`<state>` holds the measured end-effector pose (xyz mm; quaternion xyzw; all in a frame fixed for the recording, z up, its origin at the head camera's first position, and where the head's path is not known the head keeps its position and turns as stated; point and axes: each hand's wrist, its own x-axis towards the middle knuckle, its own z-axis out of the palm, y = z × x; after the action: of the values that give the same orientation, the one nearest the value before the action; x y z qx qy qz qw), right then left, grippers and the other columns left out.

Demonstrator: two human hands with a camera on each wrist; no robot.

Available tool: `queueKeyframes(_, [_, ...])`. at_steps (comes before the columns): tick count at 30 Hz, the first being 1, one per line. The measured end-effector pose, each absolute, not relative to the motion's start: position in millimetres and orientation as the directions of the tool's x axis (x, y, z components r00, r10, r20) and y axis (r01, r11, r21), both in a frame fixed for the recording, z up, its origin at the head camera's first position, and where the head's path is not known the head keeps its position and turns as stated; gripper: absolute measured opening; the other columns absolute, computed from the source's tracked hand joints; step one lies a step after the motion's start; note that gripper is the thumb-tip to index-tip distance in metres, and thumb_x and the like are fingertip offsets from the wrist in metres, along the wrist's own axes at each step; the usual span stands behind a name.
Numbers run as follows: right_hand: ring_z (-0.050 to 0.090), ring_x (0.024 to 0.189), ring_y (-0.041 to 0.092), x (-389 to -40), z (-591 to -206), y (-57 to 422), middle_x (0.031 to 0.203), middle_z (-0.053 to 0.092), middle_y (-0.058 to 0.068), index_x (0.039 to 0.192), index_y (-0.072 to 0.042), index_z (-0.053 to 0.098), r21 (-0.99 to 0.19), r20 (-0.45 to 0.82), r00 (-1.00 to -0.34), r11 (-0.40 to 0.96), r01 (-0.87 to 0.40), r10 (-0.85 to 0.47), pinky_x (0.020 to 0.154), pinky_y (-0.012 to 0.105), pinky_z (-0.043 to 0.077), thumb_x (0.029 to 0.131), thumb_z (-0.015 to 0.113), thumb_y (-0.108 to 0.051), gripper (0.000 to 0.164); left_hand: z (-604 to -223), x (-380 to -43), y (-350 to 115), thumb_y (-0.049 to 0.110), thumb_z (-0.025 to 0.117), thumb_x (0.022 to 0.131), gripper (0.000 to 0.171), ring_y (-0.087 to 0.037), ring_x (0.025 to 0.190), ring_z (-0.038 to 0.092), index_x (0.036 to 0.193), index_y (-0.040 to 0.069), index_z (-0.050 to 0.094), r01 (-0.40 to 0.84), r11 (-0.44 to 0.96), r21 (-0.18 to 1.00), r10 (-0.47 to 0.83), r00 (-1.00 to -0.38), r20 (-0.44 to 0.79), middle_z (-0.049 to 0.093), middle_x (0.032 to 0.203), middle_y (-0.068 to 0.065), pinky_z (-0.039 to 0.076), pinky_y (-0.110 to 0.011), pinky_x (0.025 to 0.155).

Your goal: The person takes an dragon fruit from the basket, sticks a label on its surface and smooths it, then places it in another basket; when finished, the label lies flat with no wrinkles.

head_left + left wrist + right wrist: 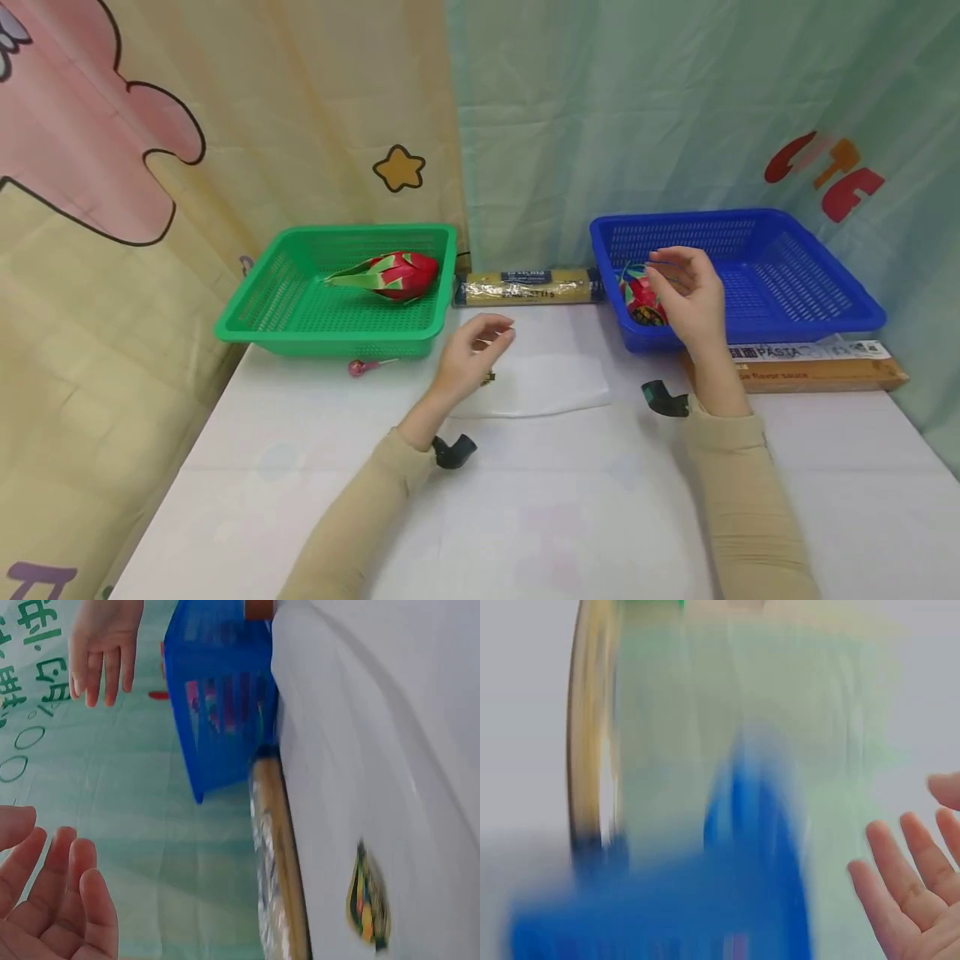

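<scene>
My left hand point(474, 354) hovers over the middle of the table with its fingers loosely bent and nothing in them. Partly behind it on the white sheet lies a small wrapped item point(366, 904), dark with yellow and green. My right hand point(693, 300) is raised over the left part of the blue basket point(840, 325), also holding nothing. Below its fingers, inside that basket, sit a red and green item point(636, 290) and a small dark patterned piece point(648, 317), both partly hidden by the hand and the rim.
At the left a green basket point(330, 337) contains a dragon fruit point(408, 275). A lollipop point(357, 367) lies before it. Between the baskets rests a long pack of spaghetti point(525, 287). A flat pasta box point(817, 375) lies along the blue basket's front. Curtains point(525, 125) hang behind.
</scene>
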<state>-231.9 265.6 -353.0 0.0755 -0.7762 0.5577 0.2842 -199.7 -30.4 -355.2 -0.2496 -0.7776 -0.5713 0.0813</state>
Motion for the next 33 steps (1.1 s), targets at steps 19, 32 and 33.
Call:
queueKeyframes(19, [0.063, 0.092, 0.024, -260.1, -387.4, 72.7, 0.118, 0.057, 0.011, 0.132, -0.012, 0.046, -0.969, 0.146, -0.937, 0.143, -0.199, -0.316, 0.077, 0.034, 0.053, 0.093, 0.060, -0.022, 0.043, -304.2, -328.7, -164.7, 0.017, 0.068, 0.087, 0.019, -0.019, 0.079, 0.061, 0.103, 0.006, 0.067, 0.398, 0.176, 0.900, 0.055, -0.917, 0.395, 0.065, 0.086, 0.004, 0.048, -0.024, 0.069])
queueKeyframes(32, [0.061, 0.098, 0.019, -262.7, -390.6, 49.0, 0.125, 0.054, 0.006, 0.132, -0.016, 0.052, -0.910, 0.079, -0.944, 0.363, -0.199, -0.320, 0.075, 0.036, 0.051, 0.089, 0.065, -0.034, 0.049, -324.8, -374.0, -185.1, 0.024, 0.068, 0.087, 0.034, -0.026, 0.100, 0.056, 0.113, 0.004, 0.064, 0.131, 0.231, 0.964, -0.023, -0.990, 0.140, 0.061, 0.096, 0.004, 0.047, -0.031, 0.082])
queueKeyframes(33, [0.061, 0.098, 0.019, -262.9, -390.9, 48.2, 0.125, 0.055, 0.007, 0.132, -0.017, 0.053, -0.907, 0.075, -0.941, 0.369, -0.202, -0.330, 0.076, 0.036, 0.051, 0.089, 0.065, -0.034, 0.048, -326.7, -374.5, -186.0, 0.024, 0.068, 0.087, 0.036, -0.026, 0.103, 0.055, 0.115, 0.003, 0.063, 0.113, 0.235, 0.965, -0.023, -0.992, 0.121, 0.061, 0.099, 0.004, 0.046, -0.034, 0.086])
